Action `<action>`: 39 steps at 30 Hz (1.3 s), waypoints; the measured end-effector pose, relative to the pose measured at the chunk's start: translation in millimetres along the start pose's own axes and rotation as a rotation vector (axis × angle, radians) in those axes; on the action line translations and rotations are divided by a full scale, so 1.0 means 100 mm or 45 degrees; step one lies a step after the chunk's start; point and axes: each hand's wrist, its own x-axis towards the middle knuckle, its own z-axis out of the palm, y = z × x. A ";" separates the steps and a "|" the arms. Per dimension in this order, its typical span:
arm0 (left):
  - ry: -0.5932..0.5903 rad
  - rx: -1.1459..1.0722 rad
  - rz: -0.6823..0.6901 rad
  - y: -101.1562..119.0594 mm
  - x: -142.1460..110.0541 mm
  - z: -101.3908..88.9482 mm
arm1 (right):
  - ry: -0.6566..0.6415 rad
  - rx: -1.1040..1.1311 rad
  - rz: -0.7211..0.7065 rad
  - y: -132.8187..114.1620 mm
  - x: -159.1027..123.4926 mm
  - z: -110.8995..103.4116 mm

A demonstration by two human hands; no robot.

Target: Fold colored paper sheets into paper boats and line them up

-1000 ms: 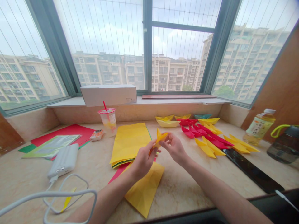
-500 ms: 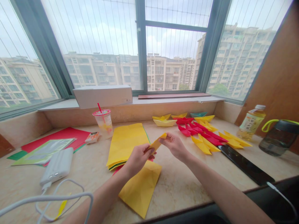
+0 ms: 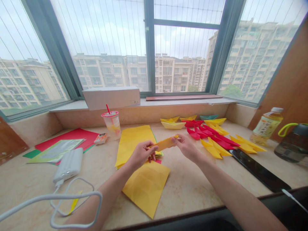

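Above the counter [image 3: 185, 195], my left hand [image 3: 143, 152] pinches one end of the folded yellow paper [image 3: 166, 143]; rightward, my right hand [image 3: 187, 146] grips its other end, short of the paper boats [image 3: 219, 141]. Both have just drawn apart, baring more paper, likely easing work on its folds.

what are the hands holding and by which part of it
A folded yellow paper strip: the left hand grips its left end, the right hand pinches its right end.
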 end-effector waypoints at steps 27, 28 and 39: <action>0.410 0.037 0.139 0.07 0.03 -0.12 | -0.001 -0.414 -0.057 0.05 -0.02 -0.08; 0.423 0.009 0.147 0.06 0.04 -0.13 | -0.030 -0.417 -0.057 0.03 -0.03 -0.08; 0.464 -0.150 0.218 0.05 0.07 -0.19 | -0.030 -0.373 -0.038 -0.03 -0.07 -0.05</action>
